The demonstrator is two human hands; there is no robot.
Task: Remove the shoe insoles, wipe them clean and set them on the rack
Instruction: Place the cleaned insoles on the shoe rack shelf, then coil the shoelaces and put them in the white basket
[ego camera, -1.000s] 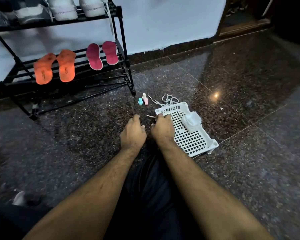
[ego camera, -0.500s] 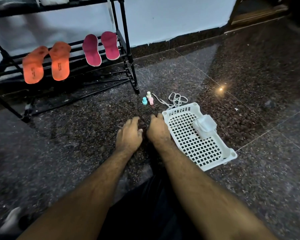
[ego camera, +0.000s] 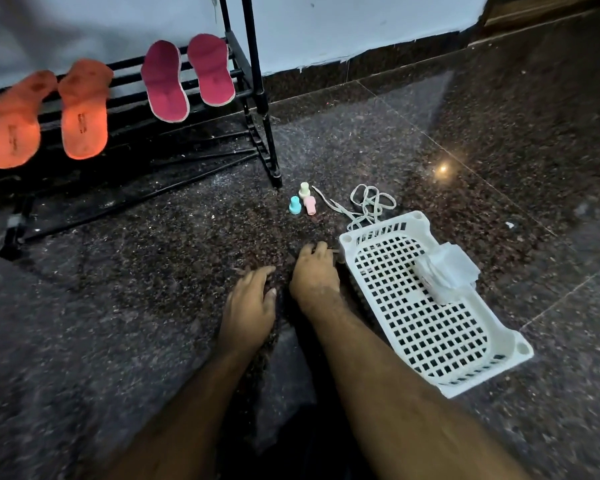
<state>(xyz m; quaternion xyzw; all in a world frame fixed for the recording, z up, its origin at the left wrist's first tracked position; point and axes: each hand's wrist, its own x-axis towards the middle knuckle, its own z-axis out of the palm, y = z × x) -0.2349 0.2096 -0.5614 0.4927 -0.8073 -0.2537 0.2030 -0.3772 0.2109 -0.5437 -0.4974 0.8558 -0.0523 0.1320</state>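
Both bare forearms reach forward, close together. The left hand [ego camera: 248, 304] lies palm down, fingers loosely spread; the right hand [ego camera: 314, 277] sits just beside it, fingers bent downward.

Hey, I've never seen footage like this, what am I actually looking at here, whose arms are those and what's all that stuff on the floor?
There is no machine here. A person wears a camera on the head, so this one wide view looks forward and down along their own bare arms. The left hand and right hand are both down at the dark stone floor, close together; the picture does not show clearly whether either holds anything. Beside the right hand stands a white perforated basket with a folded pale packet in it. Beyond lie white shoelaces and three small pastel bottles. At upper left is a black shoe rack. On one shelf rest two orange insoles and two pink insoles, side by side.
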